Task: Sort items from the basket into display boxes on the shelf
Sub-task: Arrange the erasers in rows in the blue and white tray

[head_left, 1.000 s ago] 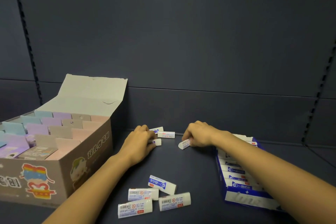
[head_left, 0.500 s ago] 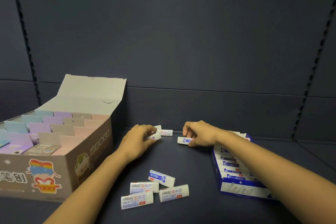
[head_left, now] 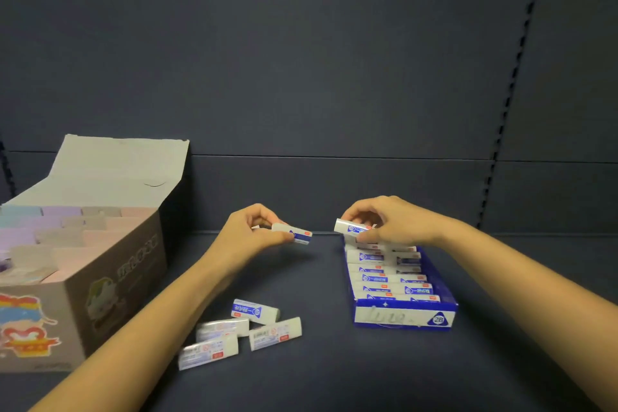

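My left hand (head_left: 249, 234) pinches a white eraser with a blue sleeve (head_left: 296, 233), lifted off the dark shelf. My right hand (head_left: 391, 221) grips another white-and-blue eraser (head_left: 349, 227) over the far end of the blue display box (head_left: 404, 318), which holds rows of the same erasers. Several loose erasers (head_left: 255, 311) lie on the shelf near the front, between my forearms.
A large cardboard display box (head_left: 113, 281) with an open flap and pastel dividers stands at the left. The dark shelf floor (head_left: 321, 278) runs back to a dark rear panel. Slotted uprights run along the right side.
Both hands have risen from the shelf, each with an eraser picked up. My right hand has moved right, over the back of the blue box.
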Demonstrator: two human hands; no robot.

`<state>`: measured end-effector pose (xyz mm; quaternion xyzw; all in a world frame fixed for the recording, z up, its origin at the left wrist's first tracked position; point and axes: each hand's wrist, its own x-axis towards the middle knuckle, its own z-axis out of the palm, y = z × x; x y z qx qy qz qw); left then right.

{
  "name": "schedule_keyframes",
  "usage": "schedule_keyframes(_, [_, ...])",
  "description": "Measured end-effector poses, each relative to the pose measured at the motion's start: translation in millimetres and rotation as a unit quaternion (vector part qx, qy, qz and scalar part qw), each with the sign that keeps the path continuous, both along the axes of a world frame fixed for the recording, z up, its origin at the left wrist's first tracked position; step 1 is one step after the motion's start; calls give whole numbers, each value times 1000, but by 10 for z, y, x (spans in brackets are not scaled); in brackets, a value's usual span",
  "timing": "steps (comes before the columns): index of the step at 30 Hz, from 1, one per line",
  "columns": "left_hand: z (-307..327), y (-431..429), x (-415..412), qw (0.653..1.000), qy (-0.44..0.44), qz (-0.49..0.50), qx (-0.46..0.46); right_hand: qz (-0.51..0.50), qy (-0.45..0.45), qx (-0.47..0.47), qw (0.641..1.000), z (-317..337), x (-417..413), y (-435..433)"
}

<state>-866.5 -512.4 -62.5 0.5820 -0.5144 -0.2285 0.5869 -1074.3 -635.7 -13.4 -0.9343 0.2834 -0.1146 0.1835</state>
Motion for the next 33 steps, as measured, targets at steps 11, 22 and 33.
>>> schedule_keyframes(11, [117, -397, -673, 982, -154, -96, 59, -45, -5, 6, 999, -26, -705, -100])
schedule_keyframes(22, [-50, -557, -786, 929, -354, -53, 93, -50, 15, -12, 999, -148, -834, -110])
schedule_keyframes(33, [-89, -587, -791, 877, -478, -18, 48, -48, 22, -60, 997, -318, -786, -122])
